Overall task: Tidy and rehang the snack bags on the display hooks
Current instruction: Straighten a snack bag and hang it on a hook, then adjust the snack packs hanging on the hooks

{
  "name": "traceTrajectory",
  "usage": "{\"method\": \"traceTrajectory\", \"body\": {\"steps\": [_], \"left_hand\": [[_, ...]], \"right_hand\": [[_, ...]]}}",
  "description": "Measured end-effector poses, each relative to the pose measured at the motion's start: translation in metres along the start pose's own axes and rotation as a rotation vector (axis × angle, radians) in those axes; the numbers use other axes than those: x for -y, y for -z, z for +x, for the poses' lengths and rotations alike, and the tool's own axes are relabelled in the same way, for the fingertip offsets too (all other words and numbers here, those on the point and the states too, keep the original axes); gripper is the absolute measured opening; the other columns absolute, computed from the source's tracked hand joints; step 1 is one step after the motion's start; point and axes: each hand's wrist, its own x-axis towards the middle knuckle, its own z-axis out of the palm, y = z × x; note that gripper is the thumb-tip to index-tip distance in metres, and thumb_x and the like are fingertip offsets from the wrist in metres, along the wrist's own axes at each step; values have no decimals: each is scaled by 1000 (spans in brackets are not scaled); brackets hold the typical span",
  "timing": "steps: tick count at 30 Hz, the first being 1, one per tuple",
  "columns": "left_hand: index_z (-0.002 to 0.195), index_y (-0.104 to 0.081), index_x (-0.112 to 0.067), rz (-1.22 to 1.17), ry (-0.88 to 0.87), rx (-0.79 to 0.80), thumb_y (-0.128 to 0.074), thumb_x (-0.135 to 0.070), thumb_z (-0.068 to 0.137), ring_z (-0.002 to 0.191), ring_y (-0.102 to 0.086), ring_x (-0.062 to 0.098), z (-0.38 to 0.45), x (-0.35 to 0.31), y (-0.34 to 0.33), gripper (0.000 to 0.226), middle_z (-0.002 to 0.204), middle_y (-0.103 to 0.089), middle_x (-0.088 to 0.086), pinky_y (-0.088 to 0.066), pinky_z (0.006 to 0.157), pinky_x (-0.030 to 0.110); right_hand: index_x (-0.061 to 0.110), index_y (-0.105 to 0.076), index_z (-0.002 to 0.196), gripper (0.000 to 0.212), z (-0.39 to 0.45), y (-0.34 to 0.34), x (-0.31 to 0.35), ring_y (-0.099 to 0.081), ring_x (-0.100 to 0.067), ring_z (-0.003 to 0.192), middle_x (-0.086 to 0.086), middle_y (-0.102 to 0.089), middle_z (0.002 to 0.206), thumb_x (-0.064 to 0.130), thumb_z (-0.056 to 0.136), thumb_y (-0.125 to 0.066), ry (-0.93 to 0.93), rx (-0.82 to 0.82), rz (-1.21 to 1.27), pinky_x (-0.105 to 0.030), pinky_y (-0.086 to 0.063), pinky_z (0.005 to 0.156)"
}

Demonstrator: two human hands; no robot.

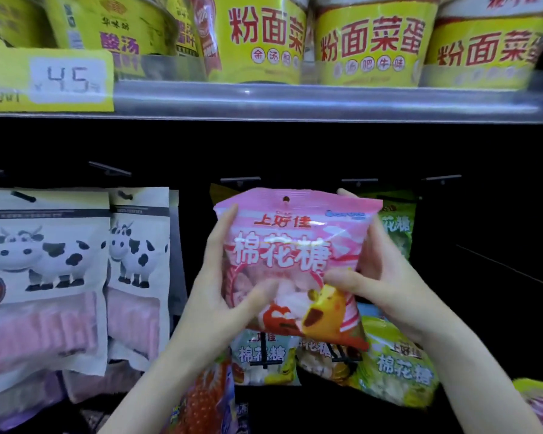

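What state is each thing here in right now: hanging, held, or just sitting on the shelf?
Pink marshmallow snack bag: held upright in both hands, off any hook.
Left hand: grips the bag's left side.
Right hand: grips its right side.
White cow-print pouches: hanging on hooks.
Black metal hook: bare.
Yellow noodle tubs: standing on the shelf.

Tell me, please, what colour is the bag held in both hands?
Pink bag, with white lettering, seen in the head view.
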Motion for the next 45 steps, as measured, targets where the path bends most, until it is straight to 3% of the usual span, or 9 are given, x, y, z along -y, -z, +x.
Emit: {"method": "traceTrajectory", "body": {"steps": [3,7,10,14,20,26,31,40,45], "left_hand": [[134,-17,-65,27,52,87,-70,-51,68,132,-38,3,4,4,-17,85,146,-33,-20,-39,106,37],[132,-16,-67,98,35,62,-67,-59,66,129,-31,-11,20,11,-43,84,140,-24,-39,-36,106,28],[139,-15,-59,124,25,35,-69,-59,70,128,-27,-17,35,17,-58,88,137,-22,-42,-29,106,15],[142,-15,-47,211,20,38,-67,-54,71,115,-18,-32,45,20,-67,88,135,-23,-35,-17,89,-9],[135,-10,-57,272,101,44,-59,-61,66,124,-32,-6,46,23,-67,85,137,-33,-14,-27,91,0],[134,-6,-66,281,13,29,-60,-67,72,130,-24,-13,39,17,-68,83,144,-24,-20,-27,100,5],[137,-6,-57,299,25,27,-58,-58,72,116,-16,-31,47,19,-72,84,136,-22,-29,-16,86,-10],[130,-3,-66,310,103,42,-55,-69,65,115,-31,-19,49,22,-74,83,129,-27,-20,-25,82,-9],[133,-2,-60,329,179,80,-58,-62,72,129,-30,3,61,39,-76,83,137,-26,-12,-28,91,13]], "right_hand": [[63,-14,132,94,-27,14,-15,-57,5,109,25,-51,127,36,71,-80,76,-354,9,-12,-49,80],[68,-20,129,74,-30,27,-39,-42,16,118,24,-31,141,41,79,-66,114,-544,-201,-8,-43,89],[62,-34,129,47,-22,36,-38,-25,9,134,14,-24,151,53,87,-53,87,-519,-384,-14,-35,103],[56,-13,133,78,-12,38,-35,-5,-4,143,10,-5,157,65,66,-51,-120,-384,-572,-30,-17,113],[57,-16,139,88,-8,40,-53,-12,-7,143,12,-11,156,73,61,-55,-147,-402,-521,-45,-27,113],[61,-22,134,85,-16,42,-54,-19,0,139,15,-16,153,77,58,-56,-31,-467,-467,-46,-31,111],[59,-22,136,86,-8,49,-57,-18,0,139,16,-17,153,74,61,-62,-26,-461,-498,-45,-30,112],[59,-27,133,80,-8,57,-64,-26,1,133,21,-25,147,64,61,-64,-57,-426,-423,-39,-31,111],[52,-22,138,81,10,60,-76,-29,-1,127,18,-26,145,62,67,-61,-127,-390,-521,-30,-31,105]]}}
